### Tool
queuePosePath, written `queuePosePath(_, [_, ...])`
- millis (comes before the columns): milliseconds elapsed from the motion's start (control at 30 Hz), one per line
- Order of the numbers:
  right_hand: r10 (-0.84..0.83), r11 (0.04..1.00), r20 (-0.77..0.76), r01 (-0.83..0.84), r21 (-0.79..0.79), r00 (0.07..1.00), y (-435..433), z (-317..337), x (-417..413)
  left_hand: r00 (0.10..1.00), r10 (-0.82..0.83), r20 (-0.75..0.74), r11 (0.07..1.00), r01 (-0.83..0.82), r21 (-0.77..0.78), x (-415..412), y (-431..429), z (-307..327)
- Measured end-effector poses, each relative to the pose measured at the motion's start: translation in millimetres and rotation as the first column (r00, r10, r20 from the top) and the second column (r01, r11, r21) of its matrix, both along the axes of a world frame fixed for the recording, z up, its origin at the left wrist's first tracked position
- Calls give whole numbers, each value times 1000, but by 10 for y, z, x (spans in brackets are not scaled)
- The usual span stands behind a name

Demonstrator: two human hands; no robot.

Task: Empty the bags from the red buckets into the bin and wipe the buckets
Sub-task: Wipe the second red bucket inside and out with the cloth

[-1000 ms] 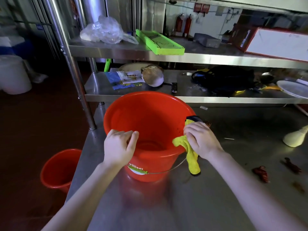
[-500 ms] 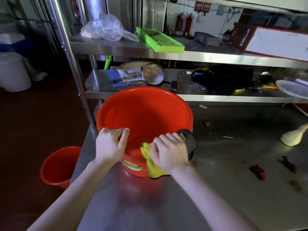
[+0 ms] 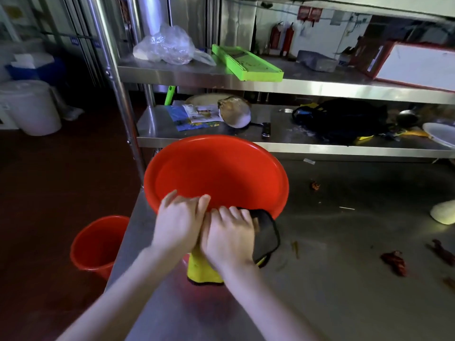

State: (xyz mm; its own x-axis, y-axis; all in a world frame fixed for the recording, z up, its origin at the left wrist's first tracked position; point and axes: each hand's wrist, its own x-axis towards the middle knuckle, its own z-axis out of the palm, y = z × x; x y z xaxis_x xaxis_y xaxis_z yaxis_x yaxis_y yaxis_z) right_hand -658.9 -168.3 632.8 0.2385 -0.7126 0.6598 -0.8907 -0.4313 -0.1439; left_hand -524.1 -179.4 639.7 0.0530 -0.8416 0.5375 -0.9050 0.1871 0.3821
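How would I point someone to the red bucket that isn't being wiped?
Find the steel table. Beside its left edge, down on the dark floor, stands the floor bucket. Unlike the tabletop bucket, nobody is holding or wiping it.

Commercial kitchen, back-of-house. Stainless steel counter (image 3: 344,279); steel shelving (image 3: 295,87) along its far edge; green slicer (image 3: 246,64) on upper shelf. Red food scraps (image 3: 394,262) near counter's right edge. Fire extinguishers (image 3: 286,38) by far wall. White lidded tub (image 3: 29,107) on floor (image 3: 49,193).
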Motion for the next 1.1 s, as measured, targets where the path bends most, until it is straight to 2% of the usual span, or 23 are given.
queuePosePath(100, [83, 996, -61, -85, -30, 995, 2, 5, -31, 993, 13, -115, 999, -18, -43, 3, 110, -108])
queuePosePath(167, [179, 982, -99, -184, -48, 979, -80, 1, -232, 999, 5, -50, 995, -10, -95, 121, 156, -123])
queuePosePath(233, [267, 959, -121, -276, -64, 956, -233, 13, -466, 998, -1, -55, 995, -4, -98, 223, 138, -97])
queuePosePath(300, [369, 926, -130, -375, -30, 920, -470, 67, -714, 986, 33, -163, 998, -42, -52, 351, 92, -50])
queuePosePath(367, [424, 905, -128, -423, 37, 896, -712, 129, -942, 980, 40, -193, 997, -52, -55, 448, 62, -34])
queuePosePath(500, [362, 928, -35, -357, 105, 932, -912, 126, -1070, 980, 39, -198, 995, -57, -87, 418, 57, -52])
queuePosePath(633, [164, 986, 163, -166, -2, 973, -538, -84, -775, 976, 69, -205, 997, -78, -31, 526, -25, -73])
queuePosePath(733, [22, 998, 181, -10, -68, 983, -122, -200, -443, 992, 39, -118, 997, -32, 64, 651, -136, 40])
queuePosePath(833, [-75, 993, 139, 86, -78, 988, 86, -180, -188, 998, 37, 46, 995, -41, 86, 568, -165, 174])
queuePosePath(933, [-95, 993, 76, 100, -67, 993, 77, -90, -96, 971, 63, 231, 992, -86, 90, 82, 32, 67])
queuePosePath(1033, [14, 995, 11, -13, -101, 1000, 9, -113, -247, 988, 75, 135, 996, -68, -50, -215, 310, -114])
queuePosePath(1100, [152, 977, -42, -156, -144, 988, -67, -147, -419, 986, 80, 147, 984, -54, -171, -191, 365, -189])
